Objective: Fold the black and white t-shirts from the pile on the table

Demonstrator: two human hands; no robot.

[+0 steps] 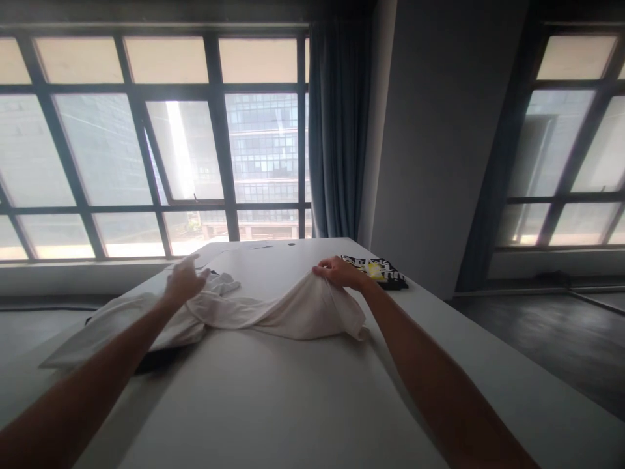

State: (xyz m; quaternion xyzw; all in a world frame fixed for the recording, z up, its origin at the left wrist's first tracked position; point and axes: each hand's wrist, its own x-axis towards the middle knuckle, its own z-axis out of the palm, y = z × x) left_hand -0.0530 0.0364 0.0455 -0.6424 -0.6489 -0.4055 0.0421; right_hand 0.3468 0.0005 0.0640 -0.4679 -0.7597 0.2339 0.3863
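Off-white garment [303, 316] laid across white table [293, 404]; edge pinched by right hand [336, 272], likely to keep it raised. Left hand [184, 283] held over rumpled fabric, fingers spread. Folded black printed garment [378, 270] set beyond right wrist, presumably out of the way.

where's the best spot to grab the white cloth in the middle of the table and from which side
Probably the raised peak of the white cloth, pinched from above and from the right, where the right hand holds it: the fabric stands up in a tent-like fold there, while further left it slumps low toward the table.
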